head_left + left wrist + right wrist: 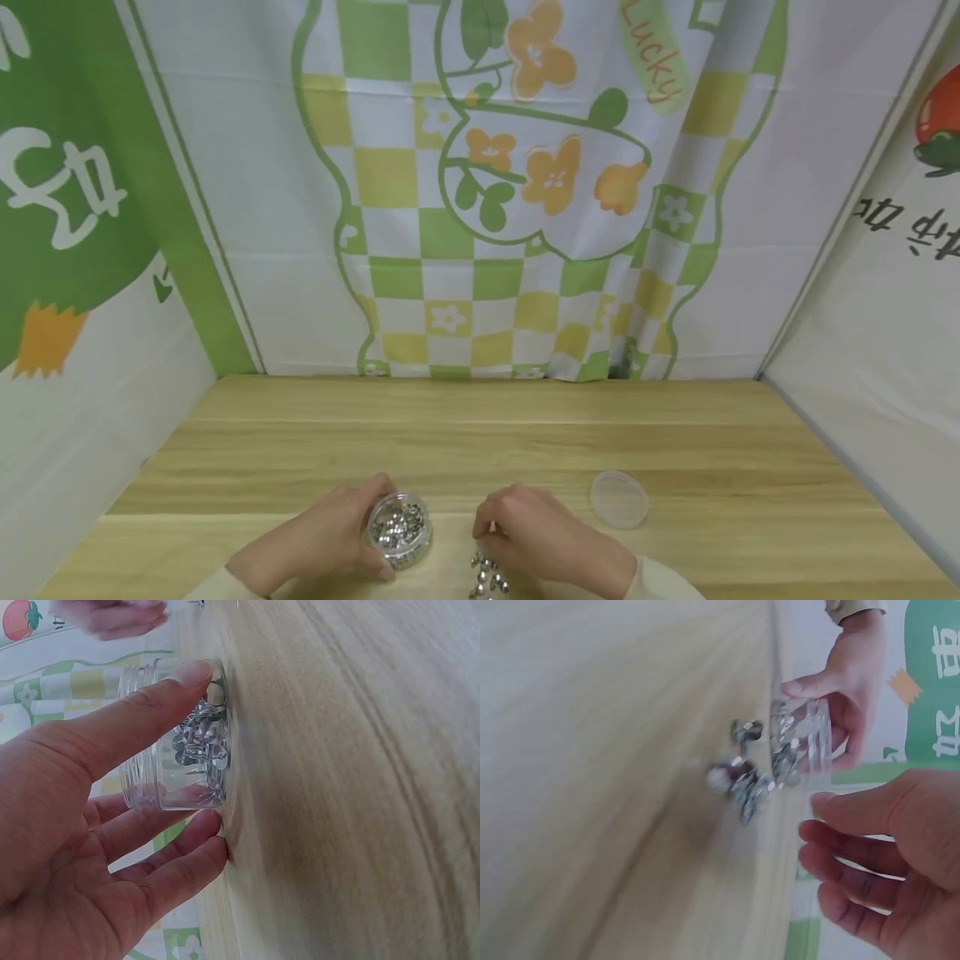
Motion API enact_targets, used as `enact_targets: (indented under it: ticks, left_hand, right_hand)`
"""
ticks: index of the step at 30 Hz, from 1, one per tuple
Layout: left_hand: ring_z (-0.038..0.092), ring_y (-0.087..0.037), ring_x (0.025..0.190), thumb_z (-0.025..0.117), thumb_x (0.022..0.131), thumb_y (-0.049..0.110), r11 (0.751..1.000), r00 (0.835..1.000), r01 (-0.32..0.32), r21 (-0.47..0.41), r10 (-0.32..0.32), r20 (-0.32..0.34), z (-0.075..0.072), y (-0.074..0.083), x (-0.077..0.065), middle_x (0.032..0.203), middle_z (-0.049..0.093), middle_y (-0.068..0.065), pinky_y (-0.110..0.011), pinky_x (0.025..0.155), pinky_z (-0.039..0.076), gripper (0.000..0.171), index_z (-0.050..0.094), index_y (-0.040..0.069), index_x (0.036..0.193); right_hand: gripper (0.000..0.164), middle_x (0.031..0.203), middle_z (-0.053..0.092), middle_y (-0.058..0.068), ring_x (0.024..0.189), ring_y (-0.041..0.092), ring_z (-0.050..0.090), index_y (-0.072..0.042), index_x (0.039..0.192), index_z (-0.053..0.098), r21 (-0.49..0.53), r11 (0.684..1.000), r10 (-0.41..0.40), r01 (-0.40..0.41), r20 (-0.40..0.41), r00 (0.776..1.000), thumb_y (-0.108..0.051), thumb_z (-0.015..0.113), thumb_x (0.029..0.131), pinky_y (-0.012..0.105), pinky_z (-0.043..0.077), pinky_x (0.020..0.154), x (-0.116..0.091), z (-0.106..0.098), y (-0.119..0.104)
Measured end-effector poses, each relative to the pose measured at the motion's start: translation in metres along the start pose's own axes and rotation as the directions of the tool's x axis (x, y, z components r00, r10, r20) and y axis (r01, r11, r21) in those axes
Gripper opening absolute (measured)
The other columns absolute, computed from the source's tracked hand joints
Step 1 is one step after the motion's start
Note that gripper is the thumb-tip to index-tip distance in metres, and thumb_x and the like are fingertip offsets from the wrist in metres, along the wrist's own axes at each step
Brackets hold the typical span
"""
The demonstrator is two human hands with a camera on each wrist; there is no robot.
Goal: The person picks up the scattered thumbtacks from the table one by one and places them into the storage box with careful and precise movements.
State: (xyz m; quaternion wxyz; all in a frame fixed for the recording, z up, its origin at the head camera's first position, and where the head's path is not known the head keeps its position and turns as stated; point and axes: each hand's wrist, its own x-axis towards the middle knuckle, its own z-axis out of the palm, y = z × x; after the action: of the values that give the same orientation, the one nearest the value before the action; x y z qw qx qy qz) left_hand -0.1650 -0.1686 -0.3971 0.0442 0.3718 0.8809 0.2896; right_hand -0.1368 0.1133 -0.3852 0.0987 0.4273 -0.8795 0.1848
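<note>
My left hand grips a clear round jar that stands upright on the wooden table, thumb on one side and fingers on the other. Silvery thumbtacks lie inside it, gathered at the bottom. To the jar's right, a small loose pile of thumbtacks rests on the table. Just over this pile is my right hand, its fingers loosely bent. In the right wrist view its thumb and fingertips are apart, with nothing showing between them.
A clear round lid lies flat on the table, to the right of and beyond my right hand. Patterned cloth curtains hang along the table's back and both sides.
</note>
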Motion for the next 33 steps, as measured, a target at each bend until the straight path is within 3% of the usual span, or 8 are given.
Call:
enact_targets:
  ticks: [4,9,14,21,30,33]
  left_hand:
    - [0.067,-0.026,0.091,0.087,0.058,0.036,1.0,1.0,-0.006,-0.005,0.006,0.01,-0.002,0.0,-0.001,0.102,0.071,-0.01,-0.053,0.081,0.059,0.067,0.051,0.01,0.108]
    - [0.066,-0.018,0.087,0.086,0.059,0.037,1.0,1.0,-0.003,0.001,0.003,0.025,-0.004,-0.001,-0.001,0.099,0.071,-0.004,-0.046,0.076,0.06,0.064,0.051,0.014,0.108]
    - [0.064,-0.02,0.088,0.084,0.059,0.043,1.0,0.999,0.008,0.017,-0.008,0.031,-0.003,-0.003,-0.001,0.101,0.071,-0.003,-0.049,0.077,0.057,0.072,0.051,0.013,0.115]
    - [0.065,-0.016,0.092,0.085,0.06,0.042,0.999,1.0,0.012,0.032,-0.013,0.025,0.0,-0.003,-0.001,0.102,0.074,-0.002,-0.05,0.083,0.057,0.09,0.046,0.008,0.134]
    - [0.066,-0.02,0.092,0.085,0.06,0.041,1.0,0.999,0.011,0.025,-0.012,0.037,0.0,-0.003,0.0,0.104,0.073,-0.006,-0.053,0.084,0.056,0.095,0.042,0.005,0.138]
    - [0.065,-0.022,0.089,0.085,0.059,0.042,1.0,0.999,0.023,0.017,-0.024,0.038,0.0,-0.003,0.0,0.101,0.073,-0.006,-0.054,0.081,0.056,0.088,0.047,0.006,0.13]
  right_hand:
    - [0.006,0.08,0.074,-0.009,0.07,-0.007,0.059,-0.016,0.085,0.075,0.019,1.0,-0.004,0.004,-0.014,1.0,-0.01,0.074,0.083,0.009,0.053,0.063,0.028,0.001,-0.014]
    - [0.006,0.081,0.073,-0.011,0.073,-0.005,0.06,-0.018,0.087,0.075,-0.027,0.998,-0.054,0.053,-0.051,0.997,-0.015,0.075,0.082,0.01,0.053,0.064,0.061,0.007,-0.028]
    - [0.004,0.082,0.073,-0.012,0.073,-0.004,0.06,-0.02,0.088,0.074,-0.049,0.997,-0.054,0.052,-0.046,0.997,-0.02,0.074,0.084,0.011,0.052,0.064,0.08,0.014,-0.032]
    - [0.009,0.086,0.074,-0.012,0.079,-0.001,0.064,-0.019,0.093,0.073,-0.03,0.999,-0.042,0.04,-0.056,0.998,-0.02,0.074,0.084,0.012,0.054,0.067,0.09,0.019,-0.034]
    - [0.01,0.088,0.074,-0.01,0.08,0.001,0.065,-0.018,0.094,0.072,-0.023,1.0,-0.023,0.021,-0.063,0.998,-0.018,0.074,0.084,0.013,0.056,0.069,0.088,0.021,-0.031]
    - [0.01,0.087,0.074,-0.009,0.079,0.002,0.065,-0.016,0.092,0.072,-0.019,1.0,-0.015,0.014,-0.065,0.998,-0.016,0.075,0.083,0.014,0.056,0.068,0.085,0.02,-0.029]
